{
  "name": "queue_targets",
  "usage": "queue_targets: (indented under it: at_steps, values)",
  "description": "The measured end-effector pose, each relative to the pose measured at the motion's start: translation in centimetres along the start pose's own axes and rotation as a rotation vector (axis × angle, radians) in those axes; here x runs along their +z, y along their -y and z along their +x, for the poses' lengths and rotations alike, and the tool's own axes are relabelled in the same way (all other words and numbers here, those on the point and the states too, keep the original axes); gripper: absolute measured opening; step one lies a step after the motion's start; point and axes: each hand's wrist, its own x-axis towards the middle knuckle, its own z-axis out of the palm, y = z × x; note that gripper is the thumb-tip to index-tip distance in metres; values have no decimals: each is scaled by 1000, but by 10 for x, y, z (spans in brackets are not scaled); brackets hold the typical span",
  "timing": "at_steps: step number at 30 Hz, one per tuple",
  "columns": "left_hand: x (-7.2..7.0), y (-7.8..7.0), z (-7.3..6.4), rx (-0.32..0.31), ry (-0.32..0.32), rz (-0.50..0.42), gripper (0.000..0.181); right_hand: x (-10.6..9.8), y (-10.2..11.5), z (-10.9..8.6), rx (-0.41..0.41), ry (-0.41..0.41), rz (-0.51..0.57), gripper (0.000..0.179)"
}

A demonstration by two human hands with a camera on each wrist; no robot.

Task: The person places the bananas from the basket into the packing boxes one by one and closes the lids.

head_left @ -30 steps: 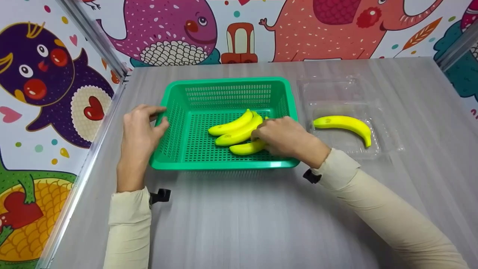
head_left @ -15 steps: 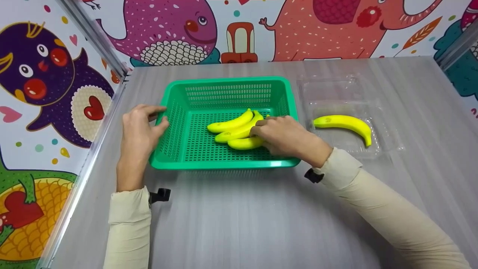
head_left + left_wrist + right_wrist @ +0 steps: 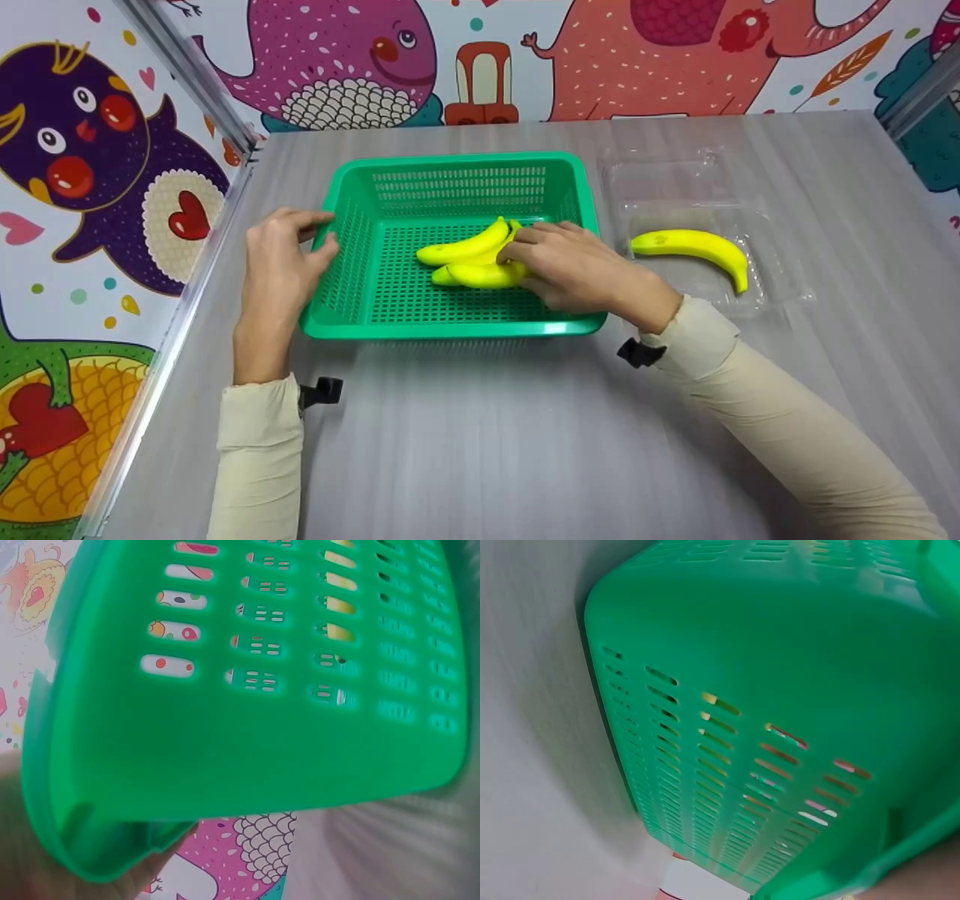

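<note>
Pinching a banana (image 3: 480,277), right hand (image 3: 574,264) hides its end; left hand (image 3: 280,255) pinches basket (image 3: 450,331).

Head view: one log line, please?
left hand: holds green plastic basket | right hand: grips curved yellow banana | clear plastic box: one banana

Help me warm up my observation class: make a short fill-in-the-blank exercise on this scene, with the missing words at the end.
1. The left grip is at the rim of the basket, whose color is ____.
2. The right grip holds a yellow ____.
3. Exactly ____ banana lies in the clear container.

Missing words: green; banana; one.
</note>
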Motion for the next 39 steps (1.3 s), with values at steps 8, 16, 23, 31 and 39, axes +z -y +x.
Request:
queue_targets:
  at_steps: [8, 16, 23, 31, 39]
  values:
    - [1, 0, 0, -22, 6, 13, 29, -10, -4, -11, -34, -103, 75, 38]
    - [2, 1, 0, -20, 2, 8, 29, -24, -3, -23, -42, -147, 87, 42]
    - [2, 1, 0, -25, 7, 3, 29, -36, -6, -34, -20, -205, 98, 43]
    - [-1, 1, 0, -6, 0, 1, 28, -47, -14, -49, 23, -278, 76, 44]
    - [2, 2, 1, -13, 1, 7, 28, -47, -26, -68, 41, -317, 61, 43]
